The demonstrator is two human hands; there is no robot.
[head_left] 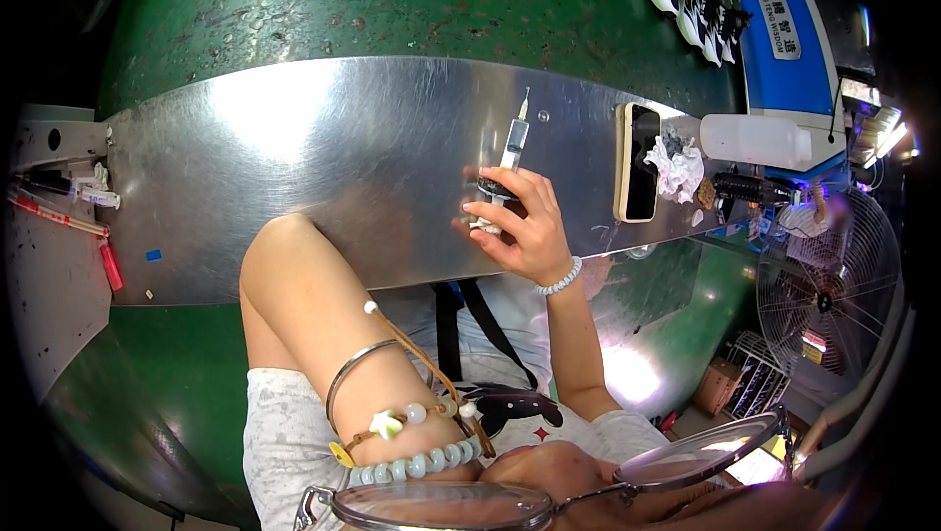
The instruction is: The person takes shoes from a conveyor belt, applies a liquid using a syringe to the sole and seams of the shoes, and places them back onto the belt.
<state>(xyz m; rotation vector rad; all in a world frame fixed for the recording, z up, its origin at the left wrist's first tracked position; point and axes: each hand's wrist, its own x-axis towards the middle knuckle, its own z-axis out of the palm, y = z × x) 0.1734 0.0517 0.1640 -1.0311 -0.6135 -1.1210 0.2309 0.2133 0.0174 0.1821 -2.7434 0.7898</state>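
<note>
My right hand [529, 222] is closed around a syringe [513, 144] over the metal table [343, 178]. The syringe has a clear barrel, a black band near the fingers and a thin tip pointing away from me. Its plunger end is partly covered by my fingers. A pale coiled band circles my right wrist. My left elbow leans on the table's near edge, and the left forearm folds back toward me. Bracelets with beads and a metal bangle circle that forearm; the left hand beyond them does not show.
Right of my hand lie a phone [642, 163], crumpled white tissue [678, 170] and a white plastic bottle [755, 140]. Shoes [691, 1] stand at the far right beside a blue machine panel [760, 11]. A fan [823, 301] stands right. A red marker-like stick [110, 264] lies left.
</note>
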